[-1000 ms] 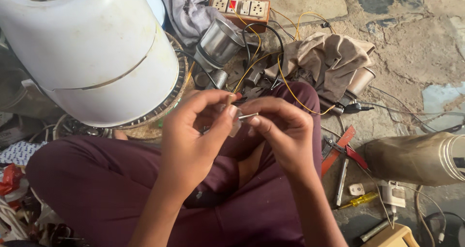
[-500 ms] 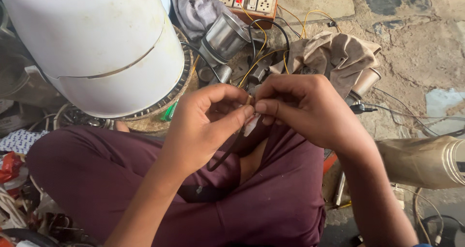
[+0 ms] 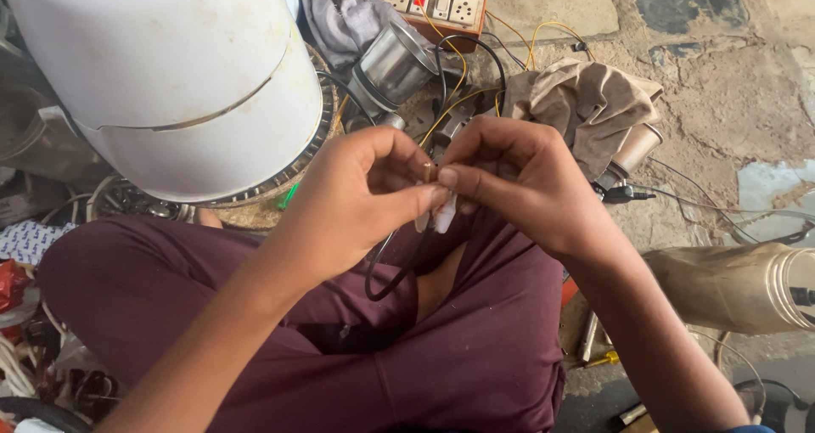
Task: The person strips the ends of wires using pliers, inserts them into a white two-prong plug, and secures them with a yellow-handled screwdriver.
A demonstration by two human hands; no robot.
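Head view, hands over lap. A small white piece (image 3: 443,216) w/ a thin wire end is pinched between the left hand (image 3: 356,199) and right hand (image 3: 518,182) at centre; fingers of both are narrowed, thumb and forefinger tips meeting on it; the piece pokes out just below the fingertips. A black cable (image 3: 386,272) is seen looping down from the pinch onto the maroon trousers (image 3: 255,331). Far left: white domed housing (image 3: 170,76); far centre: metal cylinder (image 3: 395,64) & socket board (image 3: 433,2); right: brown cloth (image 3: 586,102); near right: brass-coloured cylinder (image 3: 730,284).
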